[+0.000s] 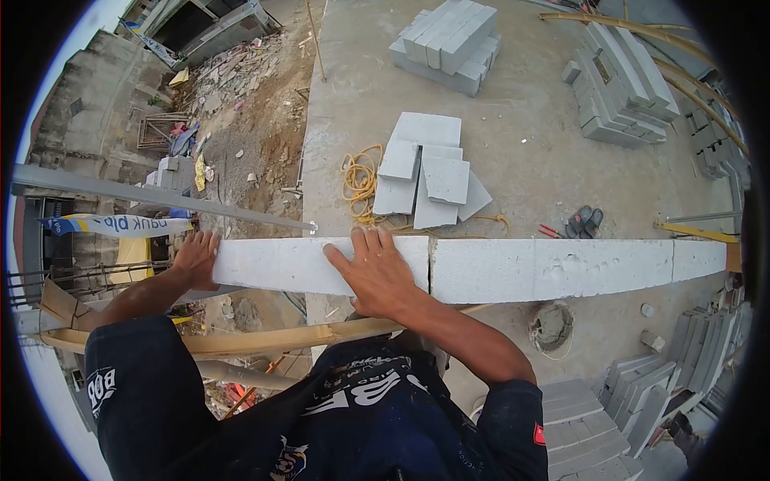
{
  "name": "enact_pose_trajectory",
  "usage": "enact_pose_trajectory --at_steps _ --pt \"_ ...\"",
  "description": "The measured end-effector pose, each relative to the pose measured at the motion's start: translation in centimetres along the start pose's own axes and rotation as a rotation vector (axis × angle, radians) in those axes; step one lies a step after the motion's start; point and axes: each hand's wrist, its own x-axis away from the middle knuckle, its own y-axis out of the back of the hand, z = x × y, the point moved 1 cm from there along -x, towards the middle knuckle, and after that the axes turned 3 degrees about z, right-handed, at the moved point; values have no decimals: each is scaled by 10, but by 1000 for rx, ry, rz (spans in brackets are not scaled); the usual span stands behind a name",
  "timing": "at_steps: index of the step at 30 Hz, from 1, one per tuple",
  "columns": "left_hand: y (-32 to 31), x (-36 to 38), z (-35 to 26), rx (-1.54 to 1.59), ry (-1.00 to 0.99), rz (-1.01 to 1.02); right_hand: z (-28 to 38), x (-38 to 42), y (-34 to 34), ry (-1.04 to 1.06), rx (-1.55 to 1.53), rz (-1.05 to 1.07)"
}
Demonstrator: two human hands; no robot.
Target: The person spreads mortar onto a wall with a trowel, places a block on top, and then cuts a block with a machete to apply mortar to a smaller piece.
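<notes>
A white lightweight concrete block (277, 263) lies on top of a narrow wall in front of me. My left hand (196, 258) is closed round its left end, fingers pointing to the far side. Across the block's right part rests my right hand (375, 272), fingers stretched toward the far edge and thumb spread out to the left. A thin dark joint separates this block from the neighbouring block (549, 268) on the right. The undersides of both hands are hidden.
Below are stacked blocks (453, 36), loose blocks (445, 178), a yellow rope (361, 180) and slippers (584, 220). A metal bar (160, 195) slants at left. Bamboo poles (265, 341) cross near my body. A mortar bucket (552, 327) stands right; rubble ground drops away left.
</notes>
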Motion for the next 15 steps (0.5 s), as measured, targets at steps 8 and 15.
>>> enact_pose_trajectory --at_steps 8,15 --pt "-4 3 -3 45 -4 -35 0 3 -10 21 22 -74" --pt "31 -1 5 157 -6 212 0 6 -8 22 15 -112"
